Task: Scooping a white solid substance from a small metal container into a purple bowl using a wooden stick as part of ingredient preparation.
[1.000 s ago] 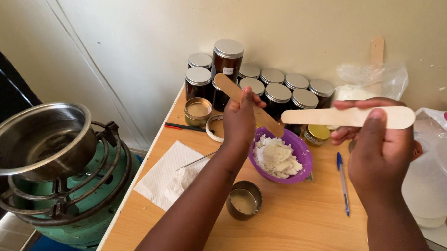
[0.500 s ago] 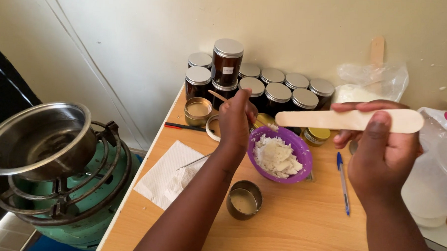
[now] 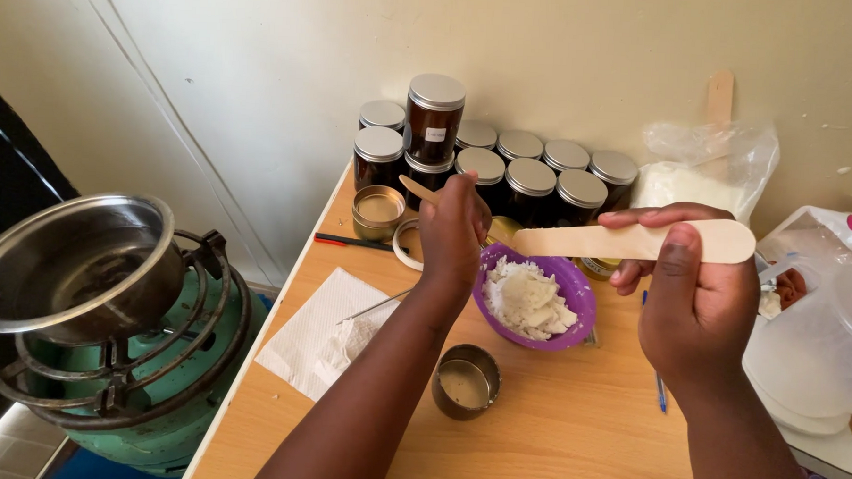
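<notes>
While both hands work above the wooden desk (image 3: 551, 442), the right hand (image 3: 693, 305) pinches a flat wooden stick (image 3: 634, 242) near its broad end, centre right of frame. The left hand (image 3: 453, 233) is closed round a smaller stick (image 3: 416, 189), just left of the purple bowl (image 3: 574, 316) of white crumbly chunks (image 3: 530, 300). The sticks look light and stiff, best held at mid-length. The chunks look soft.

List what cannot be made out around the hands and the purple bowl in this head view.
- Far end of the left hand's small stick: hidden by that hand.
- Yellow-lidded jar: mostly behind the right hand's wide stick.
- Purple bowl's far rim: behind the left hand.
- Blue pen: partly under the right hand.
</notes>
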